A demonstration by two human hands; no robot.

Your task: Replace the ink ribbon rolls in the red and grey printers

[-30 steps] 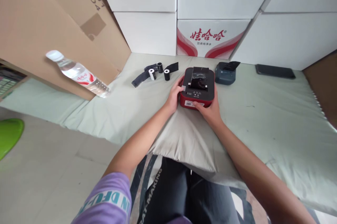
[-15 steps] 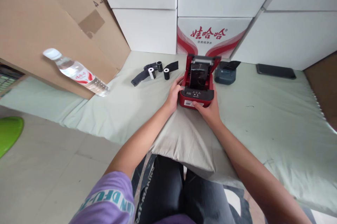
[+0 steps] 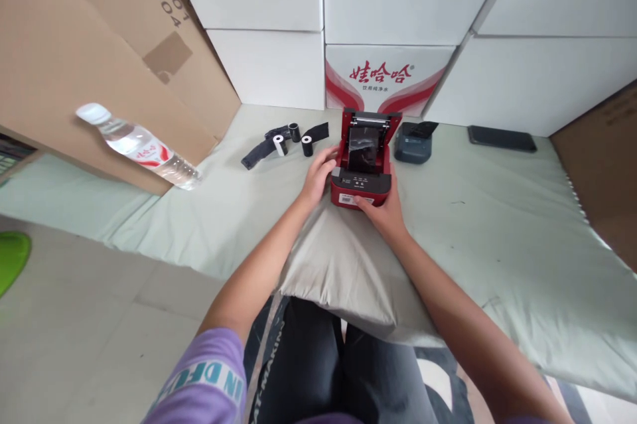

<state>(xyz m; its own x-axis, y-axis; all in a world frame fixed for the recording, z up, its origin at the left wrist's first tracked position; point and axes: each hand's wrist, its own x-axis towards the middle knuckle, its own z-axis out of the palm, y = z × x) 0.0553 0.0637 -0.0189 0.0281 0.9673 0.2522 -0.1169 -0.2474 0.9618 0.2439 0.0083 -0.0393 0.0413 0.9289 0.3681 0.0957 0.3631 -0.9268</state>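
A small red printer (image 3: 359, 186) sits on the pale green cloth with its lid standing open and a dark roll bay showing. My left hand (image 3: 317, 175) grips its left side, thumb near the lid hinge. My right hand (image 3: 382, 210) holds its front right corner. Left of the printer lie three small rolls (image 3: 293, 139), one white-cored and two black, beside a black strip (image 3: 255, 153).
A dark blue printer (image 3: 413, 144) stands just right of the red one, a black phone (image 3: 501, 139) farther right. A water bottle (image 3: 137, 145) lies at the left against a cardboard box (image 3: 99, 46). White cartons (image 3: 388, 75) wall the back. A green object (image 3: 10, 258) is at the left edge.
The red printer's lid went from closed to fully open. Both hands stayed on the printer; the view shifted slightly.
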